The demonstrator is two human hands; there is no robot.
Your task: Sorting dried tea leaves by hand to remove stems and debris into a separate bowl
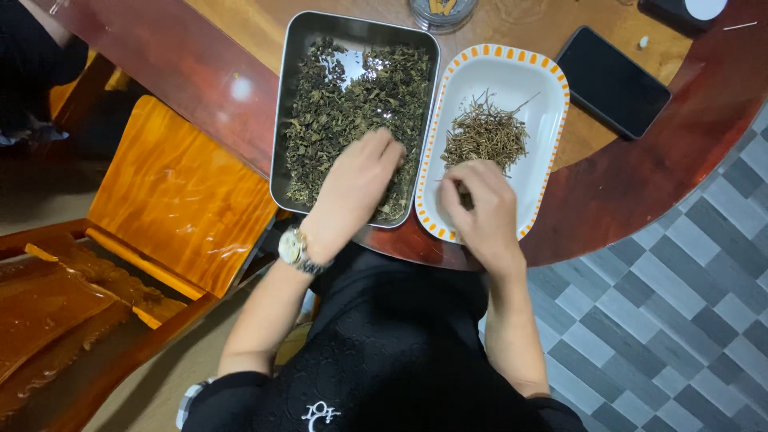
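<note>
Sorting goes on at the near edge of the round wooden table [640, 184]. The left hand [356, 188] lies fingers-down in the dried green leaves [344, 104] in the metal tray [290, 64], loosely curled; whether it pinches anything I cannot tell. The right hand [480, 210] hangs over the near end of the white orange-rimmed dish [552, 88], fingertips pinched, apparently on a thin stem, beside the pile of stems [486, 134]. Judging by this, working well means spreading leaves thin and lifting single stems cleanly.
</note>
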